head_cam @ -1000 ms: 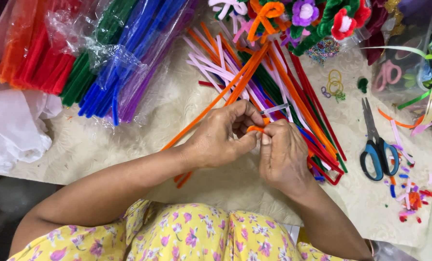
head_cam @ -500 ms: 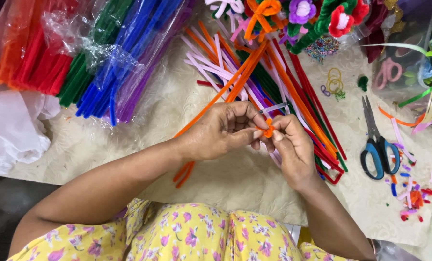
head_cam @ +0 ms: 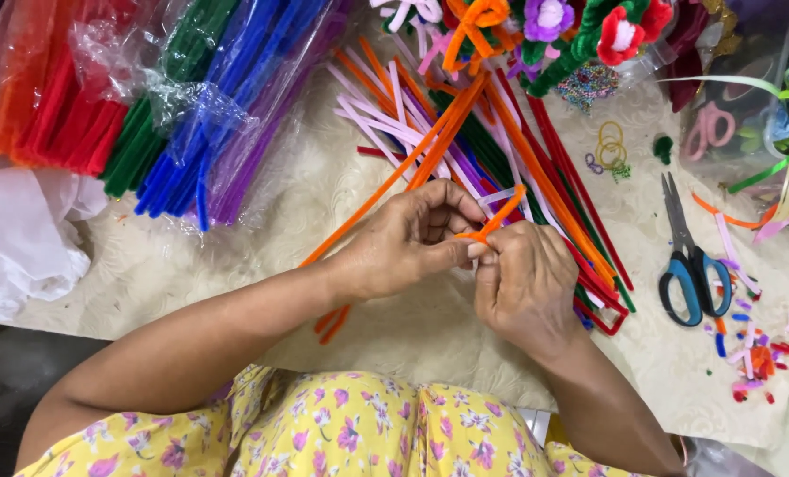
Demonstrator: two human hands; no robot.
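Orange pipe cleaner (head_cam: 498,215) sits pinched between my two hands, just above the middle of the table (head_cam: 262,247). My left hand (head_cam: 403,243) is curled shut on it, thumb and fingers pressed together on the fuzzy end. My right hand (head_cam: 525,283) is closed on the same piece too, and the two hands touch each other at the fingertips. A short bit of the orange stick pokes up and to the right from between my fingers.

Under my hands lies a big loose pile of pipe cleaners (head_cam: 465,132), orange, pink, red, green and purple, spread out like a fan. Some long orange ones run slanted under my left hand toward my lap.

Up on the left are plastic bags of pipe cleaners (head_cam: 173,97), sorted by colour: orange, red, green, blue and purple. A white plastic bag (head_cam: 23,238) lies crumpled by the left edge.

On the right, well apart from my hands, blue-handled scissors (head_cam: 690,265) lie flat on the cream table cover. Near them are little cut scraps (head_cam: 752,353) in many colours. At the top are fuzzy flowers (head_cam: 580,26) already made. Small yellow rings (head_cam: 611,146) lie near them.

My yellow flowery dress (head_cam: 341,424) shows at the bottom.
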